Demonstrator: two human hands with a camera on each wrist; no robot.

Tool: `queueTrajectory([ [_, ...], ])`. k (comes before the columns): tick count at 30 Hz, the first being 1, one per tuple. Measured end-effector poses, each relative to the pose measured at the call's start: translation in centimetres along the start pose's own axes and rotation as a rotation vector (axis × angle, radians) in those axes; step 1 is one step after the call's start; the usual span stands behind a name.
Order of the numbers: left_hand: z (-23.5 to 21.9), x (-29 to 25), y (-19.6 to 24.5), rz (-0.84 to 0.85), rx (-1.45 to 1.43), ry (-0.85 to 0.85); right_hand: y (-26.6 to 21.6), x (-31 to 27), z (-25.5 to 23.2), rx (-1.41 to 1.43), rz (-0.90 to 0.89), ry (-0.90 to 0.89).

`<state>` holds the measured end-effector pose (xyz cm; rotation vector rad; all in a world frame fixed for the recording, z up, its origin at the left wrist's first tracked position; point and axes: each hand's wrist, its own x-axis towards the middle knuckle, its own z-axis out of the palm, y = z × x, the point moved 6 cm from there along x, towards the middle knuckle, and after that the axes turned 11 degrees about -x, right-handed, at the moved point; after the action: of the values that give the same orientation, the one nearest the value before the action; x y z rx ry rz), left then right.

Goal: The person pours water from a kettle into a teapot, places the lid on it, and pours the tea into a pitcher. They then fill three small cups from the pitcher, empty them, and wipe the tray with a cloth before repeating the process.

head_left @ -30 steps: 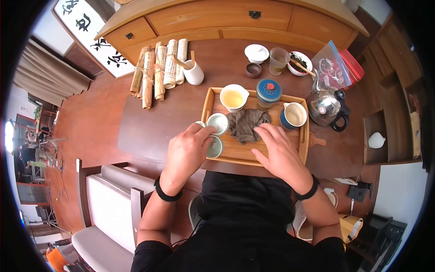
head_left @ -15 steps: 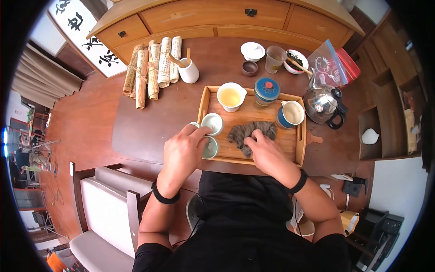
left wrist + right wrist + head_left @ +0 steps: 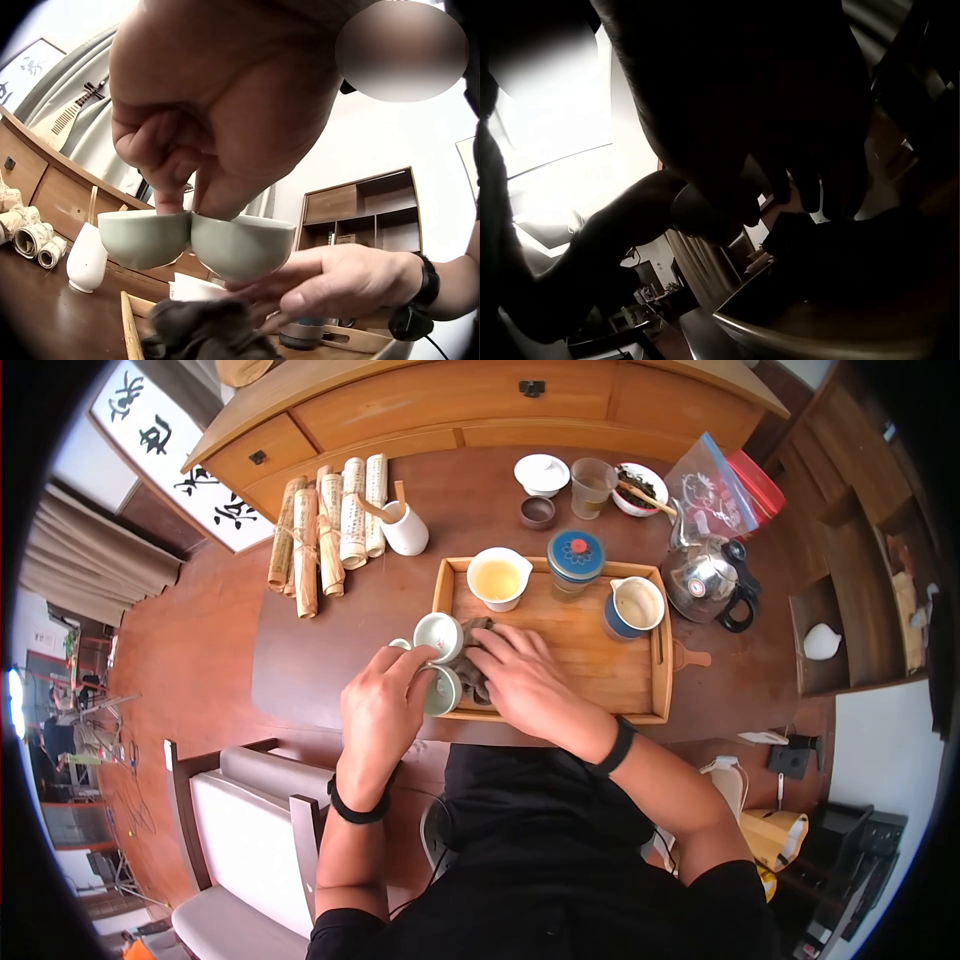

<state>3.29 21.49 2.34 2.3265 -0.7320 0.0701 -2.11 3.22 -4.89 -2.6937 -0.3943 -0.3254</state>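
Over the tray's left end, my left hand (image 3: 382, 705) pinches pale green teacups by their adjoining rims. One teacup (image 3: 142, 244) and a second teacup (image 3: 244, 249) hang side by side, raised above the cloth in the left wrist view. A third pale rim (image 3: 400, 644) peeks out beside them in the head view, mostly hidden. My right hand (image 3: 530, 678) lies with extended fingers on a crumpled dark grey-brown cloth (image 3: 199, 330), at the tray's left side just by the cups. The right wrist view is very dark.
The wooden tray (image 3: 600, 695) also carries a white pitcher of tea (image 3: 498, 578), a blue-lidded jar (image 3: 575, 557) and a blue-and-white pitcher (image 3: 634, 607). A kettle (image 3: 705, 585) stands right of it. Behind are paper scrolls (image 3: 330, 530), a white utensil holder (image 3: 406, 532) and a tea-leaf bowl (image 3: 640, 490).
My right hand has swept the cloth from the middle of the tray left to the cups, its fingers straighter than half a second ago. The left hand keeps its pinch on the cups.
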Motion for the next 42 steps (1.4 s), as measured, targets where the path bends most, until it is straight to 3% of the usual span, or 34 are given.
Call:
queueTrajectory([
  [4, 1.0, 0.0, 0.1, 0.005, 0.005, -0.021, -1.5, -1.3, 2.6, -0.175, -0.096, -0.02],
  [7, 1.5, 0.1, 0.2, -0.022, 0.005, -0.056, -0.4, -3.0, 2.2, -0.052, -0.071, -0.161],
  [9, 1.8, 0.1, 0.0, -0.01, 0.007, -0.063, 1.1, -4.3, 0.7, -0.016, -0.06, -0.144],
  [12, 2.2, 0.3, -0.1, 0.011, 0.007, -0.064, 4.0, -6.7, -1.4, 0.046, 0.058, -0.108],
  [15, 2.4, 0.4, -0.1, 0.037, 0.009, -0.048, 5.5, -8.1, -2.7, -0.124, 0.14, -0.08],
  [18, 2.6, 0.4, 0.4, 0.065, 0.013, -0.044, 5.4, -7.2, -1.1, -0.285, 0.183, -0.09],
  [21, 2.8, 0.6, 0.8, 0.087, 0.004, -0.051, 3.5, -4.4, 0.7, -0.23, 0.244, -0.168],
  [24, 3.1, 0.8, 1.3, 0.096, -0.013, -0.054, 0.6, -3.7, 2.6, -0.208, 0.008, -0.04],
  [27, 3.6, 0.7, 1.5, 0.074, -0.006, -0.073, 1.0, -4.9, 1.9, -0.024, -0.006, -0.056],
  [32, 6.2, 0.7, 1.4, 0.11, 0.025, -0.141, 5.4, -9.5, -2.2, -0.233, 0.236, -0.035],
  [36, 8.8, 0.9, 1.4, 0.095, 0.012, -0.212, 5.4, -12.7, -3.5, -0.296, 0.372, -0.076],
  [42, 8.9, 0.4, 2.0, 0.079, 0.006, -0.199, 5.1, -7.8, -1.2, -0.292, 0.397, -0.017],
])
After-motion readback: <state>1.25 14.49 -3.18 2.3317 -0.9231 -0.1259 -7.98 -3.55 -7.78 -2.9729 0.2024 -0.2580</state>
